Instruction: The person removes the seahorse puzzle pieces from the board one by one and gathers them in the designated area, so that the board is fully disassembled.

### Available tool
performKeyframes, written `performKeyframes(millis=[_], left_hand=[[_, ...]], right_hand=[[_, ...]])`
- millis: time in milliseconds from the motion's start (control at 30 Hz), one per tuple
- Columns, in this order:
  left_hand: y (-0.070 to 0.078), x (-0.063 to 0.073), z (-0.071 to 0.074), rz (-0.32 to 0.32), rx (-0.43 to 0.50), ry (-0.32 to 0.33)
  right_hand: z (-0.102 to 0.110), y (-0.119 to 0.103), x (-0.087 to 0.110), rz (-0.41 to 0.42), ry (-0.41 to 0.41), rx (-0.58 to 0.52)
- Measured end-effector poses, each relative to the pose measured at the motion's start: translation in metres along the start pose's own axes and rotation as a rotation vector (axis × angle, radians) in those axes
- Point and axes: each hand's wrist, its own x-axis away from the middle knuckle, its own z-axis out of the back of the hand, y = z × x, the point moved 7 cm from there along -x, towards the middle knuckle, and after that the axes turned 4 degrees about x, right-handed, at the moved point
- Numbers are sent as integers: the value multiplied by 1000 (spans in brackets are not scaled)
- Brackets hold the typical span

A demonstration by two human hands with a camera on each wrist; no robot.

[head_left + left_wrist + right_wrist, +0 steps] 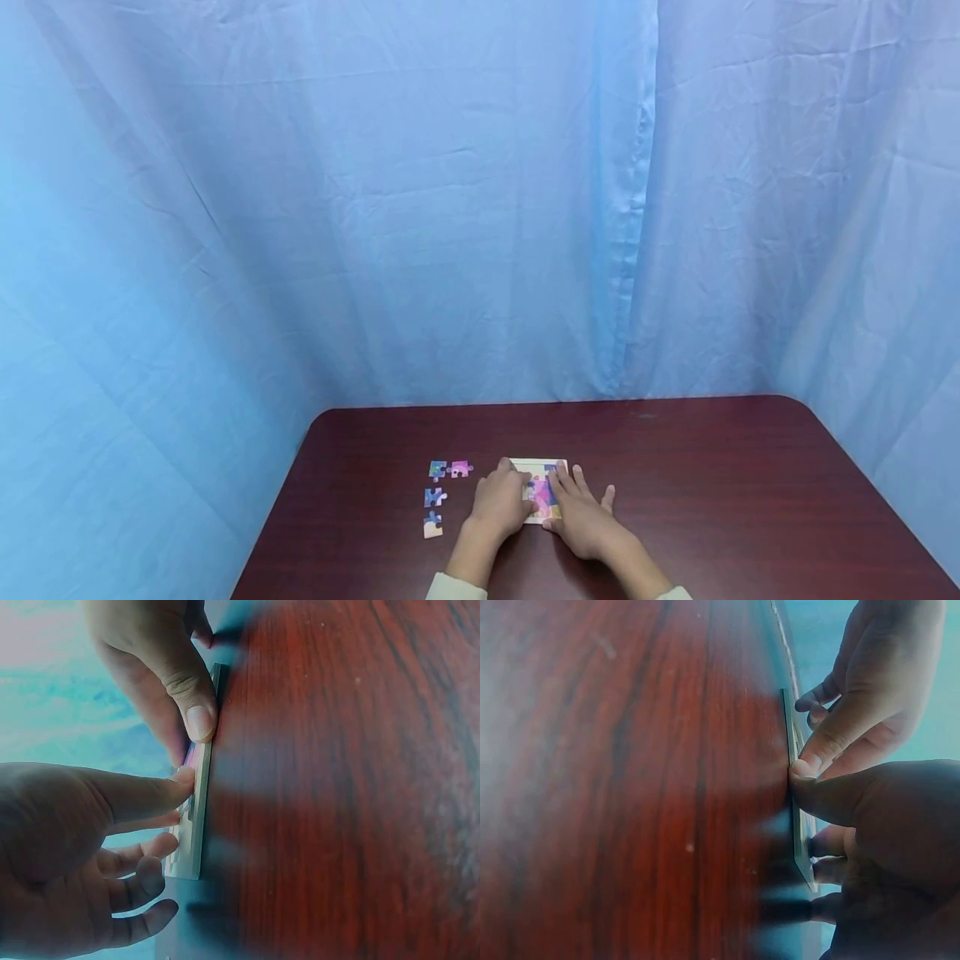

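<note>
We find the puzzle board [536,461] lying flat on the tabletop [720,492]. At its nine o'clock, the left hand [498,502] has thumb and forefinger on it; we cannot tell whether they pinch a piece. Toward four o'clock, the right hand [587,521] rests on it, fingers extended. We count four loose pieces [432,498] well apart, toward nine o'clock.

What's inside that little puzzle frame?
Inside the puzzle frame, colourful pieces show, some pink. The left hand and right hand cover parts, so what's beneath is hidden.
</note>
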Motion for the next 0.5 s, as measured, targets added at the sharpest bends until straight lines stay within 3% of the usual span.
performKeyframes(millis=[267,500], left_hand=[[2,-3,1,-24,2,19],[1,-2,2,6,39,20]], right_hand=[[2,0,-1,1,11,5],[5,-3,-3,-21,76,50]])
